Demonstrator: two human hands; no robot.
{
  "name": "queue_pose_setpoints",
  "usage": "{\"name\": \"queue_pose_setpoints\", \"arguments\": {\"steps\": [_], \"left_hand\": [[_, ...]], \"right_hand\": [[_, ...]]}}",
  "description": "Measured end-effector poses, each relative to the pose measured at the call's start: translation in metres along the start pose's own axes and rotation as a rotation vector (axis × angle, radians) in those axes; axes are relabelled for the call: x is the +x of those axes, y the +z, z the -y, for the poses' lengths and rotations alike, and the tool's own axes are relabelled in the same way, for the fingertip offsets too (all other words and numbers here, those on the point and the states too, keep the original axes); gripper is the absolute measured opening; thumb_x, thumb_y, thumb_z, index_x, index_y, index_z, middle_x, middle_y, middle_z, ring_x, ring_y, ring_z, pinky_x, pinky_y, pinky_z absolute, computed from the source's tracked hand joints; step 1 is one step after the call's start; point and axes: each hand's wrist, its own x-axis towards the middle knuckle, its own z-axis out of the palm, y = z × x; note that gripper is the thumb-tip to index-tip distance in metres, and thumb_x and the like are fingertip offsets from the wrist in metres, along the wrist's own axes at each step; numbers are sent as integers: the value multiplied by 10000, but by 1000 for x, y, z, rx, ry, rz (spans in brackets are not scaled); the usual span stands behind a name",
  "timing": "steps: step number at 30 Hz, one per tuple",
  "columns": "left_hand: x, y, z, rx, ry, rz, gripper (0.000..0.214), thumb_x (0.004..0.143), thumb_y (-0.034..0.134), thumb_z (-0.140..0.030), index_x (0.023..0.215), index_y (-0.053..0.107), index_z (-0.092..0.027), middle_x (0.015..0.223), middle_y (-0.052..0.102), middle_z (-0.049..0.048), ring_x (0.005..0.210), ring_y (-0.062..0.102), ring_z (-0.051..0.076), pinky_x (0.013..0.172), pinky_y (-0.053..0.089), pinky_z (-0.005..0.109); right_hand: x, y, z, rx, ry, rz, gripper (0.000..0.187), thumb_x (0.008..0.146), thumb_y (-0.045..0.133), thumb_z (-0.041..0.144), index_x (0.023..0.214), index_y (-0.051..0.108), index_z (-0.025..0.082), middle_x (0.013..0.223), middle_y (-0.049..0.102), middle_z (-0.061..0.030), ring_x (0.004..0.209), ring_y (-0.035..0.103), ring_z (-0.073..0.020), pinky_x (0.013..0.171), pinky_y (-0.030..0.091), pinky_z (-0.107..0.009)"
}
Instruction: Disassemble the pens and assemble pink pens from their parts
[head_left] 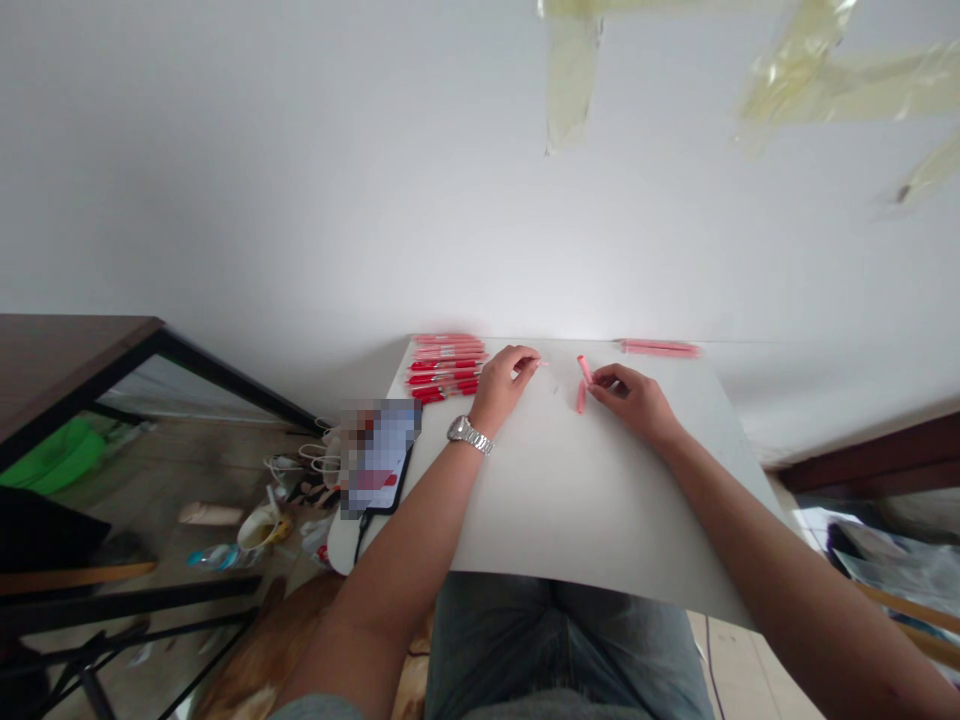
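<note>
Your left hand [506, 385] is pinched narrow on a small pale pink piece [541, 362], whose tip pokes out past your fingertips; your right hand [626, 395] is closed on a pink pen barrel [585, 369], which stands tilted from your thumb and forefinger; a second pink barrel [580, 397] lies just below that grip, on the white board [592, 490]; a row of red pens [446, 375] sits beyond and left of your left grip; pink pens [658, 347] lie beyond your right grip; a phone [379, 455] with a blurred screen lies behind your left wrist, which wears a steel watch [470, 435].
</note>
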Motion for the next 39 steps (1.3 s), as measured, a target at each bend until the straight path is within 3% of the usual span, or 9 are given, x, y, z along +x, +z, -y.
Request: {"name": "queue_pose_setpoints", "arguments": {"steps": [10,20,39], "left_hand": [[0,6,6,-269,-84,-27,264,1002,626,-420,1126,737,-215,1157,762,90,1042,743,193,970,610,355],[2,9,1,-457,-159,-63,291,932,713,-460,1044,699,-191,1064,760,85,1001,753,195,944,618,355],[-5,12,-15,-372,-72,38,217,959,689,-405,1007,718,-195,1029,749,68,976,729,173,940,609,324]], "right_hand": [[0,-1,-1,-28,-6,21,282,872,683,494,1005,737,251,892,752,-32,737,642,-188,718,510,-337],[-1,-1,3,-21,-31,33,256,877,694,480,968,740,245,908,752,-36,748,627,-191,720,495,-342],[1,-1,3,-17,-109,58,194,894,687,441,948,741,262,949,755,-41,846,646,-224,784,495,-370]]}}
